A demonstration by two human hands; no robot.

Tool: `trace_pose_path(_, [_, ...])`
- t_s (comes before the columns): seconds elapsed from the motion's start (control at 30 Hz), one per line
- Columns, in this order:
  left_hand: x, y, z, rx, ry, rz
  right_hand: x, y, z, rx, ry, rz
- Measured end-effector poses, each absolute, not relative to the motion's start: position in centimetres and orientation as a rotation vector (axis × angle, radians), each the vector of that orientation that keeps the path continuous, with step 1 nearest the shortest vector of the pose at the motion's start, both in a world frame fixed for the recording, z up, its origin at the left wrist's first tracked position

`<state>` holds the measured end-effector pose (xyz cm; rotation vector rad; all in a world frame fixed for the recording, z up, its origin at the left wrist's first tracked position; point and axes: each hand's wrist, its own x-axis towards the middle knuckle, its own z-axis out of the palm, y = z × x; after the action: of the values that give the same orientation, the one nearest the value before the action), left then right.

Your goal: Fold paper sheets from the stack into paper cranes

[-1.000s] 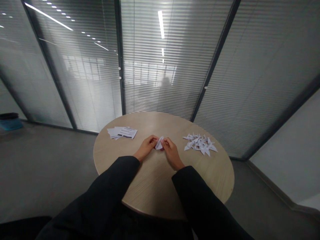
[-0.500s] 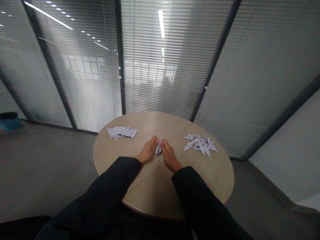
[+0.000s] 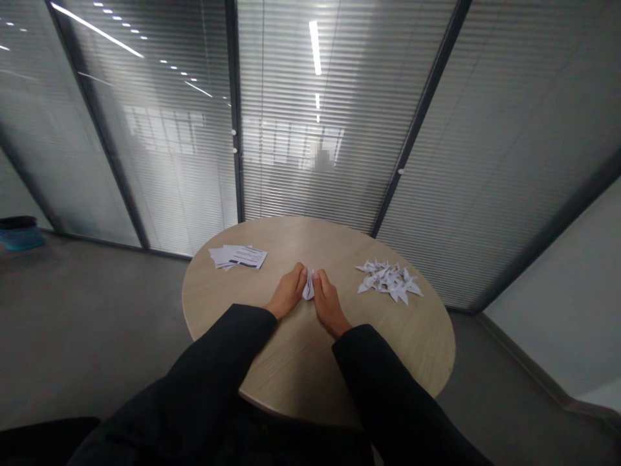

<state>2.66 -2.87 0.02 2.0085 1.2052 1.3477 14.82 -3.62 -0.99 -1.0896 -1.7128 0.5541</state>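
Observation:
Between my two hands, over the middle of the round wooden table [image 3: 291, 382], is a small piece of folded white paper [image 3: 308, 288]. My left hand [image 3: 290, 290] grips its left side, with the thumb and fingers closed on it. On the opposite side my right hand [image 3: 328, 302] pinches the same paper. The paper narrows toward its lower end, and its upper part is partly hidden by my fingers. To the right lies a pile of white folded paper cranes [image 3: 389, 279]. A loose stack of printed paper sheets [image 3: 242, 255] rests at the left.
Behind the table stands a glass partition with blinds [image 3: 310, 188] and dark frame posts. A blue bin with a black liner [image 3: 22, 233] sits on the grey floor at far left. A white wall [image 3: 567, 298] rises at the right.
Both hands stay at the middle of the table on the folded paper. The paper between them shows a slightly wider face now. The view has shifted very little.

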Motion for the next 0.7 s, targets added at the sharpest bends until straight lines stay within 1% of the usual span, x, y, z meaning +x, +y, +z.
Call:
trace_pose_path(0.37, [2.46,-2.87,-0.05,2.019,1.108,1.283,15.12,-3.91,-0.4,-1.076,-1.764,0.521])
trace_pose_path(0.5, [2.46,-3.02,-0.06,1.966,1.07,1.243,15.28,-3.86,-0.42,-1.054,-1.743,0.56])
trace_pose_path(0.7, [2.58,-3.45,0.38,1.903,1.021,1.286,15.17,-3.9,-0.5,-1.055,-1.736,0.566])
